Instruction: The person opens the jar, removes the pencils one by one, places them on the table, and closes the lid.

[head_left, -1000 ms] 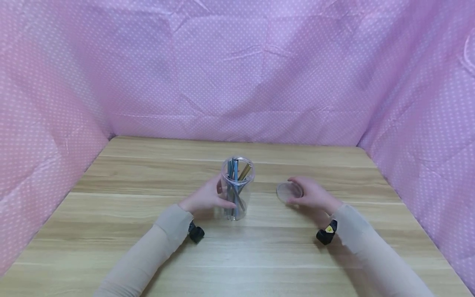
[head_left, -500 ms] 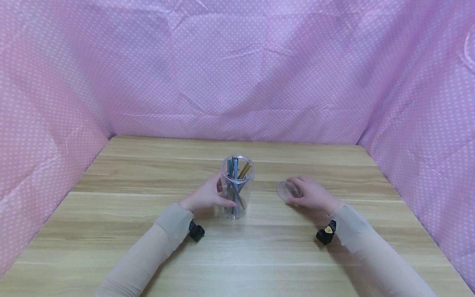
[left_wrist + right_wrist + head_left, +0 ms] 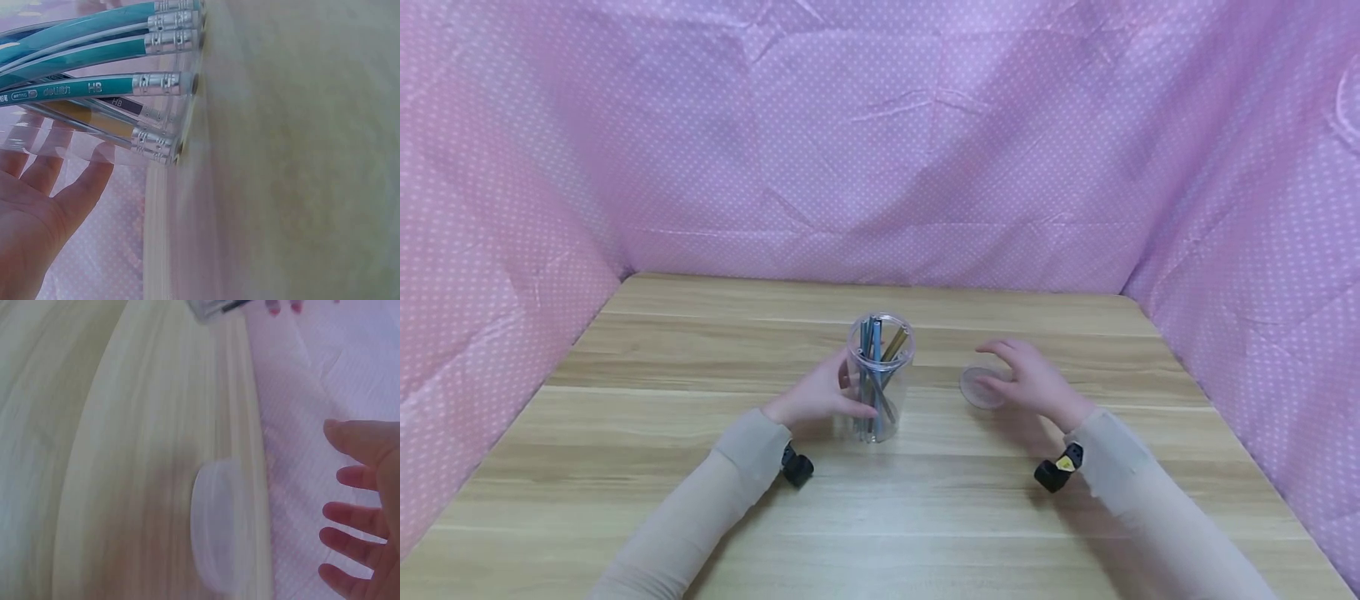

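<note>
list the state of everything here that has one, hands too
Clear cup: upright, open at the top
Pencils: leaning inside the cup, metal-banded ends down
Clear disc: flat on the table, apart from the cup
Left hand: gripping the cup
Right hand: fingers apart, holding nothing

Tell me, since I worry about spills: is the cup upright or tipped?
The cup is upright: its rim faces up, and pencils lean inside.

Inside the clear cup (image 3: 882, 367), a teal pencil (image 3: 78, 89) flashes "deli" and "HB", and a dark-banded pencil (image 3: 127, 105) shows "HB" too!
</note>
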`<state>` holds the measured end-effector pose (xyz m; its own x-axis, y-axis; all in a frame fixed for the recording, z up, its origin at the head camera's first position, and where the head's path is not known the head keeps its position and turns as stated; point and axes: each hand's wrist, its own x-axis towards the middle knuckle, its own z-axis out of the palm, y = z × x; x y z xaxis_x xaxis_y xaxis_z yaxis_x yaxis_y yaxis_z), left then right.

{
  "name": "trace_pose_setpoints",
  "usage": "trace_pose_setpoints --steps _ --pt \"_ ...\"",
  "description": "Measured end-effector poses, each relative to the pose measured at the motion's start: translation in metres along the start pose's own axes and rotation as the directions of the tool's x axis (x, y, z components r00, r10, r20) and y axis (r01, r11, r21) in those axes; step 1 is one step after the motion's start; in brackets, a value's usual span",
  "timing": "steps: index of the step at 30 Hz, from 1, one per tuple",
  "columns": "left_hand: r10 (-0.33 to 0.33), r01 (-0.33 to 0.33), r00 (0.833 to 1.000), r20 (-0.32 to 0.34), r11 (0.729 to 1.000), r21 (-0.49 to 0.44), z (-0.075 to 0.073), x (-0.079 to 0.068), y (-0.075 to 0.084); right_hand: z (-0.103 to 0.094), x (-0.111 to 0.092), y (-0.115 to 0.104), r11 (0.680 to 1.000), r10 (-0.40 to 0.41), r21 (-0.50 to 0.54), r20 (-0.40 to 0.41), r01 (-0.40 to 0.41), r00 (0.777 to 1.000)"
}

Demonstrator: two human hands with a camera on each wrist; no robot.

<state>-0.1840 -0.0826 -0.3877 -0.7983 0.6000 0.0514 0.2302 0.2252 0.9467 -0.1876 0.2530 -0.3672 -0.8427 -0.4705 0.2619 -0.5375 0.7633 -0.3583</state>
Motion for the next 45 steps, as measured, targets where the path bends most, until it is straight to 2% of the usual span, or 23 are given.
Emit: trace_pose_setpoints --steps 8,14,22,27,39,42,45 --pt "0.006 -0.006 1.000 0.001 1.000 -0.009 0.001 0.000 0.001 0.000 0.006 -0.019 0.992 -0.086 0.086 -0.080 0.093 0.993" --pt "-0.008 0.008 1.000 -0.009 1.000 0.005 0.002 0.000 0.001 -0.006 0.013 -0.034 0.980 -0.091 0.170 -0.067 0.101 0.994" --pt "-0.056 0.056 0.998 -0.020 0.998 -0.008 0.002 -0.001 0.002 -0.017 0.029 -0.059 0.968 -0.136 0.203 -0.076 0.149 0.988" --pt "-0.043 0.043 0.999 -0.015 0.999 -0.003 0.002 -0.001 0.002 -0.028 0.041 -0.077 0.955 -0.169 0.231 -0.098 0.187 0.981" --pt "-0.018 0.018 1.000 -0.002 1.000 0.003 0.001 0.000 0.000 -0.049 0.067 -0.112 0.902 -0.361 0.196 -0.147 0.385 0.921" --pt "-0.024 0.024 1.000 -0.001 1.000 -0.002 0.000 0.000 0.000 -0.052 0.071 -0.117 0.901 -0.375 0.183 -0.124 0.392 0.919" --pt "-0.029 0.029 1.000 0.003 1.000 -0.008 0.000 -0.001 0.001 -0.055 0.073 -0.121 0.916 -0.364 0.156 -0.067 0.370 0.929"
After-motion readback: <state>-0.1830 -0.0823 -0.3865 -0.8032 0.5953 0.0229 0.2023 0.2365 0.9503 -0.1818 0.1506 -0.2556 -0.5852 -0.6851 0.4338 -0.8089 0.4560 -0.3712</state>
